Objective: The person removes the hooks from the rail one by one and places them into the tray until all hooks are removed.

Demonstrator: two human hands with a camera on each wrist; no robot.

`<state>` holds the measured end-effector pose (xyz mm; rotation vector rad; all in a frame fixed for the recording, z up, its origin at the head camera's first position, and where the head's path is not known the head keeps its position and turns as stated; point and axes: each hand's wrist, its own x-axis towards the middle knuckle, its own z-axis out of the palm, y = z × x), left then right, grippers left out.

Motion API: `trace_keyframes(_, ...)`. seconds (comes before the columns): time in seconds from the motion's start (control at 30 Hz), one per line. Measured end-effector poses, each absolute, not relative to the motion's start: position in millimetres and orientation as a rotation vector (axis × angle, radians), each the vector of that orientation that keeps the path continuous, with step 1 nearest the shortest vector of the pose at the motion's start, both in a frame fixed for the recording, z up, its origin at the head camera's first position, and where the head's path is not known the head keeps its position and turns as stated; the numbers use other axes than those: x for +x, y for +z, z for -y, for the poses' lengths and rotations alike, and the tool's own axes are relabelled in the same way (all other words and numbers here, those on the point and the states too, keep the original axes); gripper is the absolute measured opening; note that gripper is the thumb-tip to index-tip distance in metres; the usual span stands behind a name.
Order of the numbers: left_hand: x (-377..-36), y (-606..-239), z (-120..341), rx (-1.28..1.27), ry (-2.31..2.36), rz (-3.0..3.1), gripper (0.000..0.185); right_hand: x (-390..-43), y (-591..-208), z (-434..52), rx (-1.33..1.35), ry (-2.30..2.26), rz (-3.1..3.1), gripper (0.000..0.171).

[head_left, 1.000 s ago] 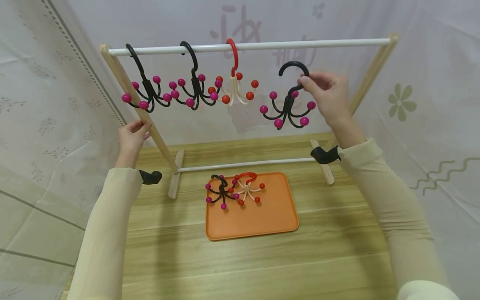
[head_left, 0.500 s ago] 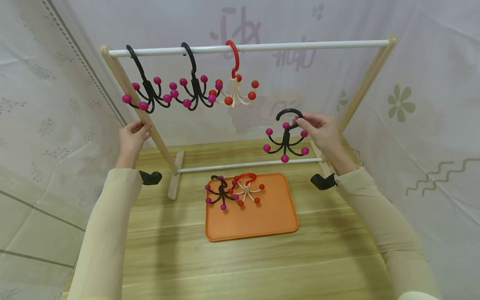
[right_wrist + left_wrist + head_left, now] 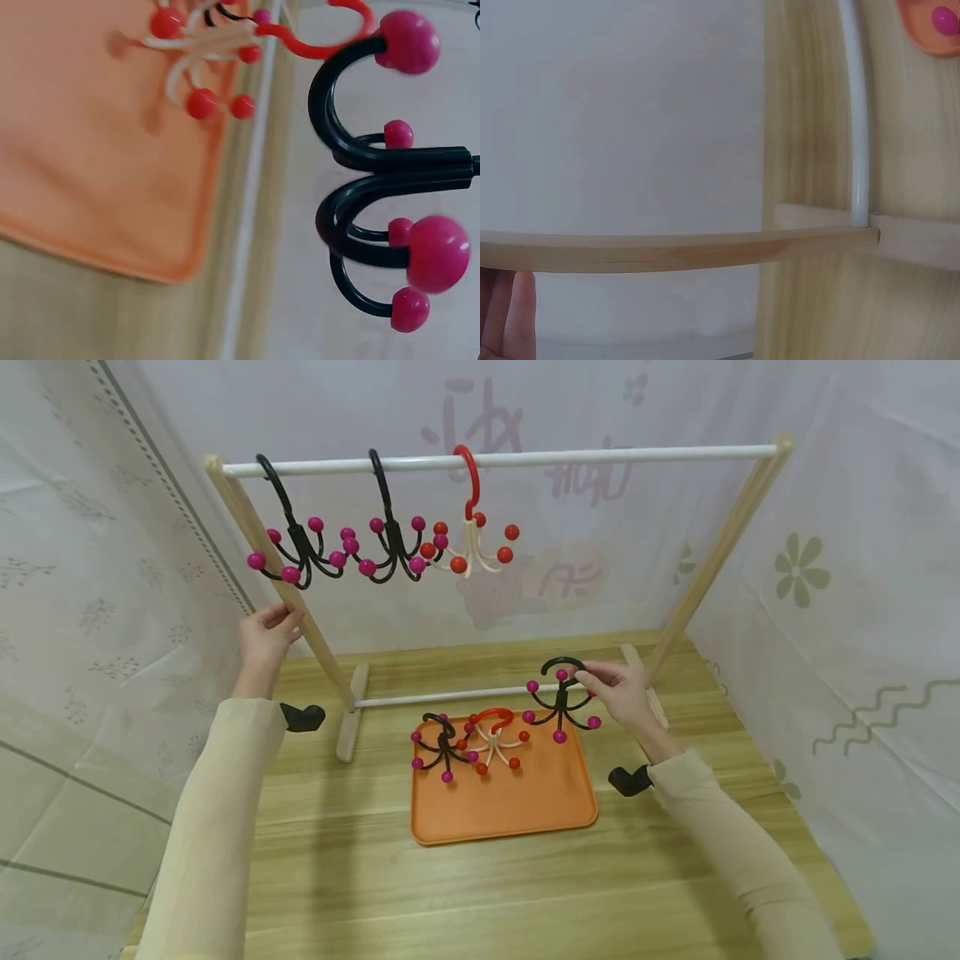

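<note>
My right hand (image 3: 618,693) pinches a black octopus-style hook hanger (image 3: 562,700) with pink balls by its hook, over the back right corner of the orange tray (image 3: 517,802). In the right wrist view, the black arms (image 3: 442,169) of that hanger loom close. On the left, my left hand (image 3: 266,639) holds the wooden side post (image 3: 318,639) of a rack; fingertips (image 3: 523,300) show against the post in the left wrist view. Lying on the tray are a black hanger (image 3: 442,743) with pink balls and a cream one (image 3: 492,742) with a red hook and red balls.
Two black hangers (image 3: 302,539) (image 3: 393,535) and a cream hanger with a red hook (image 3: 471,535) hang from the white top rail (image 3: 600,458). A lower white rail (image 3: 465,695) runs behind the tray. The rack's feet (image 3: 349,727) stand on the wooden table (image 3: 487,902).
My right hand has lowered the black hanger from just below the top rail to over the tray's back right corner. The left hand stays on the post.
</note>
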<state>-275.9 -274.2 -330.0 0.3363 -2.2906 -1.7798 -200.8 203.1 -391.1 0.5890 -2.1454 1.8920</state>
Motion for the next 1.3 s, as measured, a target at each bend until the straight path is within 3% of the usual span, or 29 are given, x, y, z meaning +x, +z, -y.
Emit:
trace_keyframes(0.13, -276, -332, 274, 0.34, -1.768, 2.301, 0.049, -188, -402, -198, 0.482, 1.857, 2.249, 0.022)
trace_keyframes(0.27, -276, -333, 273, 0.334, -1.79, 2.281, 0.047, -192, -437, -201, 0.453, 1.952, 2.196, 0.024)
trace_keyframes(0.5, -276, -333, 273, 0.325, -1.76, 2.3, 0.047, -253, -572, -227, 0.451, 1.955, 2.12, 0.024)
trace_keyframes(0.57, -276, -333, 273, 0.323, -1.764, 2.3, 0.048, -257, -586, -226, 0.416, 1.957, 2.117, 0.024)
trace_keyframes(0.73, -275, -331, 272, 0.32, -1.794, 2.278, 0.047, -245, -578, -213, 0.372, 1.995, 2.099, 0.022)
trace_keyframes(0.97, -272, -329, 270, 0.31, -1.845, 2.239, 0.047, -196, -507, -185, 0.378, 2.029, 2.055, 0.021)
trace_keyframes(1.17, -272, -328, 270, 0.309, -1.856, 2.227, 0.048, -194, -507, -182, 0.192, 1.995, 2.142, 0.025)
trace_keyframes(1.3, -271, -327, 270, 0.304, -1.852, 2.226, 0.048, -198, -518, -183, 0.301, 2.026, 2.054, 0.023)
